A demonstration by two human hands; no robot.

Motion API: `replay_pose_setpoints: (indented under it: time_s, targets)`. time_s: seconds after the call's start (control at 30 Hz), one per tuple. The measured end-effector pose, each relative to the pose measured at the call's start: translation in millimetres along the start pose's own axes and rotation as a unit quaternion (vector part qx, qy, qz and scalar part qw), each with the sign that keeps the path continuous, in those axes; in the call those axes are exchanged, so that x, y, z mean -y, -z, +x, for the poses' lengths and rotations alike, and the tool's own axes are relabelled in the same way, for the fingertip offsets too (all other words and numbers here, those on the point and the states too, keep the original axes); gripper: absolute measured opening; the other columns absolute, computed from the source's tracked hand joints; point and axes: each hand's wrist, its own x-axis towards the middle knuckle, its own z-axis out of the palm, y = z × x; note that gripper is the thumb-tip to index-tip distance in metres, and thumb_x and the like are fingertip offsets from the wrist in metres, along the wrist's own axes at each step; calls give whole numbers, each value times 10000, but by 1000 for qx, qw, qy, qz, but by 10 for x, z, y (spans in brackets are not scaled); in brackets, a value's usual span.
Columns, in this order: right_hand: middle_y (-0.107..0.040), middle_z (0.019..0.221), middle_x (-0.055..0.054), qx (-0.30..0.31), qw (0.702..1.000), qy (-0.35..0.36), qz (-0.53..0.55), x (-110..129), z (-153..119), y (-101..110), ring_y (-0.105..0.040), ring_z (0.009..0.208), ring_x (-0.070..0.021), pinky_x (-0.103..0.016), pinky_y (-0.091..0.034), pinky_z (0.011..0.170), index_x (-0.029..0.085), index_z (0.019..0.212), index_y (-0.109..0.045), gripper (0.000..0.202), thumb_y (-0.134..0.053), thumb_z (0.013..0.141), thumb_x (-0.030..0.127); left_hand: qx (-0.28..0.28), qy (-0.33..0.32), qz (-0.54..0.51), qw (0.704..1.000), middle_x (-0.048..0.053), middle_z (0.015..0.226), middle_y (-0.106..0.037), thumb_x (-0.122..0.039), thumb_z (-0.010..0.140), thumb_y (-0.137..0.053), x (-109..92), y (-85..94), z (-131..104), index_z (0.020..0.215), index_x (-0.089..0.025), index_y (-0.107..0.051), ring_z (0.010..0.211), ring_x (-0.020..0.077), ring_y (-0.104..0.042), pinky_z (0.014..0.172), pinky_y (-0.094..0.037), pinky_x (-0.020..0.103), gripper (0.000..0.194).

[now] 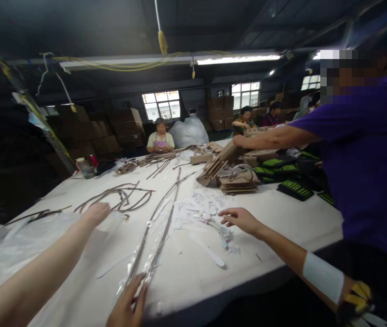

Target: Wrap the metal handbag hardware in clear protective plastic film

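While the right hand [127,305] pinches shut on the near end of the long thin brown straps in a clear plastic sleeve [159,227], which run away across the white table [282,213], the left hand [95,213] lies open and flat on a crumpled clear plastic sheet [16,245] at the near left, just beside loose looped brown straps [121,197]. The sleeved bundle looks light, limp and slippery, so it is best held at its end or supported mid-length. A co-worker's hand [239,219] hovers over white paper tags [200,204].

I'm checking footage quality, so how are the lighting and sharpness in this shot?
Head view: the hall is dim, while the tube light and windows are blown out; the white table is evenly lit; the left hand is slightly blurred; straight edges bend from the wide lens.
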Motion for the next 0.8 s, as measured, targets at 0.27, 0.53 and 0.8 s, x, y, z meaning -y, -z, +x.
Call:
replay_pose_setpoints:
  time_s: [0.27,0.53,0.8]
  targets:
    - [-748,969,-87,260,957,95,-86,186,-419,-837,-697,848,-217,-316,-510,782,201,1048,-718,311,-539,865,378,77,5,232,970,107,1118,-674,-263,838,-591,-226,304,87,1121,-209,-660,1081,252,-594,937,-447,345,297]
    - [-737,1077,-90,251,946,146,-146,35,-509,-1306,-680,951,-256,-349,-507,835,218,1051,-723,320,-505,862,356,25,45,177,983,118,1023,-687,-224,826,-625,-89,425,212,1163,-162,-649,921,221,-639,865,-464,320,344]
    - [-715,1012,-109,-78,942,95,-313,-378,-176,-577,-660,847,-272,-389,-493,773,193,1015,-671,285,-501,861,362,-69,96,-6,993,104,914,-721,-429,899,-492,103,717,-336,1003,-134,-677,813,213,-684,758,-524,311,364]
